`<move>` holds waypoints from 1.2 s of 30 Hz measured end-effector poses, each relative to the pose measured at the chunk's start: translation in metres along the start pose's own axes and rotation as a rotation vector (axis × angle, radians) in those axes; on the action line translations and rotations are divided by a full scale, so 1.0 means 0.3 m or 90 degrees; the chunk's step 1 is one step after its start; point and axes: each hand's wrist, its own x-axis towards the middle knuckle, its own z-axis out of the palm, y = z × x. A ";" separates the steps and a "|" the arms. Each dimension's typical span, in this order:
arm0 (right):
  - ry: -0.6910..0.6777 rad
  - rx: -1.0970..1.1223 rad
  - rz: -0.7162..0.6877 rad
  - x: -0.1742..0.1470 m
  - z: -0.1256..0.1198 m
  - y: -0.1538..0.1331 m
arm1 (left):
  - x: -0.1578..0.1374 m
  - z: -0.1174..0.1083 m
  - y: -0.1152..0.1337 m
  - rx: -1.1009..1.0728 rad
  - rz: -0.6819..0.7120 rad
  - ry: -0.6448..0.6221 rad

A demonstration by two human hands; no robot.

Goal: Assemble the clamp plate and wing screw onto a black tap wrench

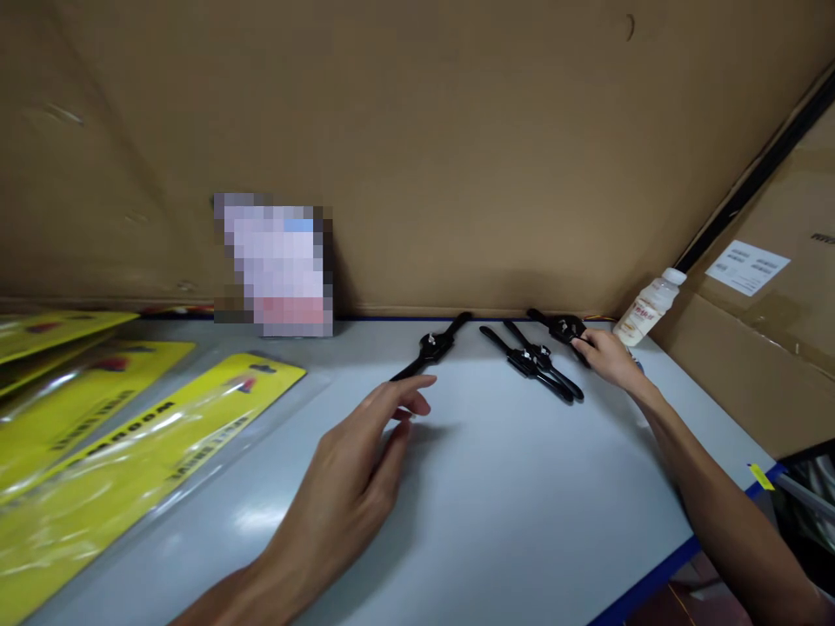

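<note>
My right hand grips the near handle of a black spokeshave at the back right of the table. Its thumb and fingers are closed on it. Over the middle of the table hovers my left hand, fingers loosely bent and apart, with nothing in it. Just beyond its fingertips lies another black spokeshave, its near end partly hidden by the hand. Two more, a front spokeshave and a rear spokeshave, lie side by side between my hands.
Yellow blister packs in clear plastic lie overlapped at the left of the grey table. A blurred-out upright item leans on the cardboard wall. A white-capped bottle stands tilted in view at the right, near a labelled carton.
</note>
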 end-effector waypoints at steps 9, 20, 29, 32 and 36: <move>-0.380 0.375 -0.273 -0.161 -0.099 -0.166 | 0.031 0.003 0.023 -0.192 -0.225 0.016; -0.442 0.478 -0.298 -0.235 -0.018 -0.280 | 0.009 0.002 0.090 -0.045 -0.140 -0.464; 0.007 0.419 -0.308 -0.296 0.068 -0.317 | 0.000 0.005 0.113 -0.069 -0.223 -0.494; 0.131 0.340 -0.494 -0.350 0.083 -0.345 | -0.002 0.009 0.116 -0.096 -0.285 -0.519; 0.126 0.276 -0.628 -0.400 0.112 -0.361 | 0.006 0.004 0.112 -0.120 -0.284 -0.530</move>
